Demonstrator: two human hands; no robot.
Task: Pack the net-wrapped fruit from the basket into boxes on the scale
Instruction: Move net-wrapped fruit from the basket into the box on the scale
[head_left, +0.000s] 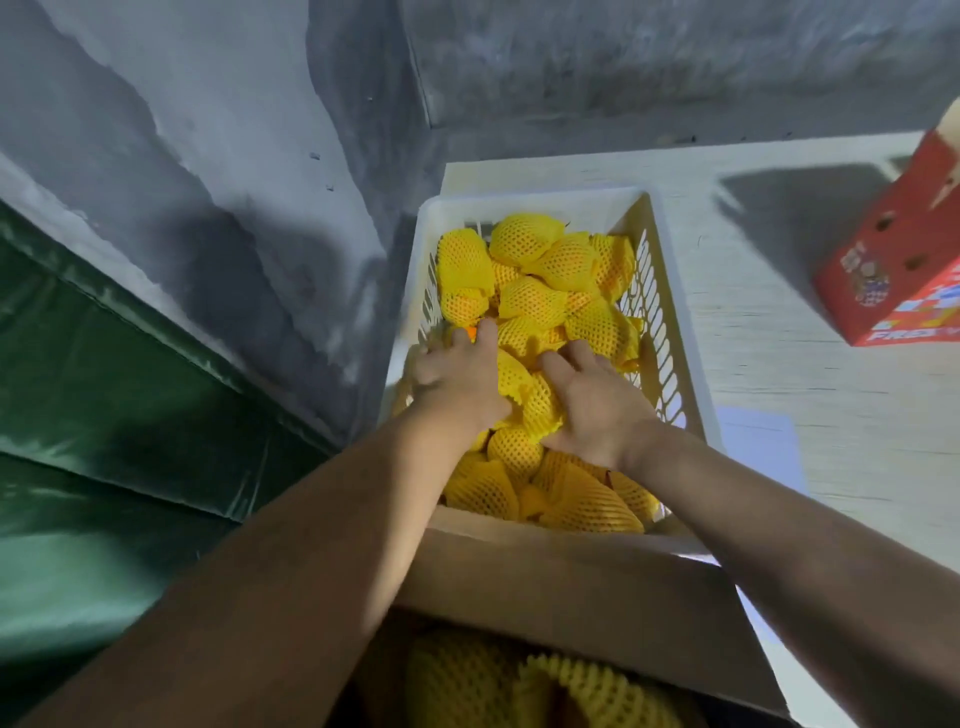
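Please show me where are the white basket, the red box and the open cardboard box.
white basket (670, 291): head view, on its slotted right wall.
red box (893, 275): head view, on its printed side.
cardboard box (571, 587): head view, on its far flap.

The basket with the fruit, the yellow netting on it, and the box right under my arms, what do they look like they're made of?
Basket: likely moulded plastic, white and smooth, with evenly slotted side walls.
Yellow netting: apparently soft foam mesh, matte, with regular diamond holes and frayed ends.
Box: looks like plain brown cardboard, dull and unprinted, its flap standing up.
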